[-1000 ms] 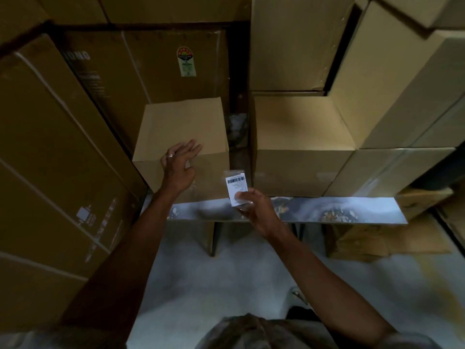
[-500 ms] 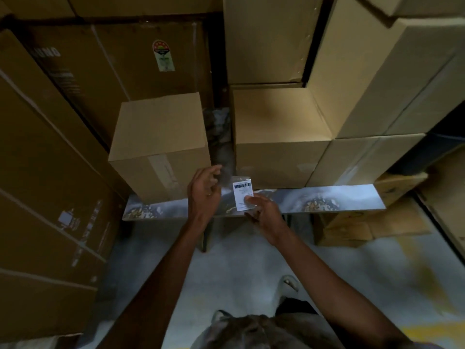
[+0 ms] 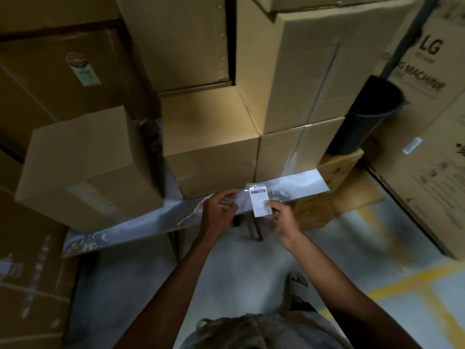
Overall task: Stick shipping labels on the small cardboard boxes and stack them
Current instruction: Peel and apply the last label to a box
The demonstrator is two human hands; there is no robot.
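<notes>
White paper with a black barcode at its top, the shipping label (image 3: 261, 202) is held upright over the near edge of the bench (image 3: 141, 222), in front of the middle boxes. The right hand (image 3: 281, 220) pinches its lower right corner between thumb and fingers. The left hand (image 3: 219, 212) is just beside it on the left, with the fingers curled toward a clear film that goes out from the label; the picture is blurred there, so I cannot tell if these fingers really grip the film or only touch it.

On the left part of the bench stands a small cardboard box (image 3: 85, 167), turned a little, with one corner toward the person, well apart from the label. In the middle sits a second box (image 3: 211, 144), and a third box (image 3: 289, 149) touches it on the right. More cartons are stacked on top of them and behind them.

Far right there is a dark bucket (image 3: 364, 114) resting on flattened cardboard, and beside it a large carton (image 3: 427, 109) with printed letters "LG". A big brown carton (image 3: 70, 69) with a colourful sticker leans at the far left. The floor (image 3: 251, 273) is grey with a yellow painted line on the right.
</notes>
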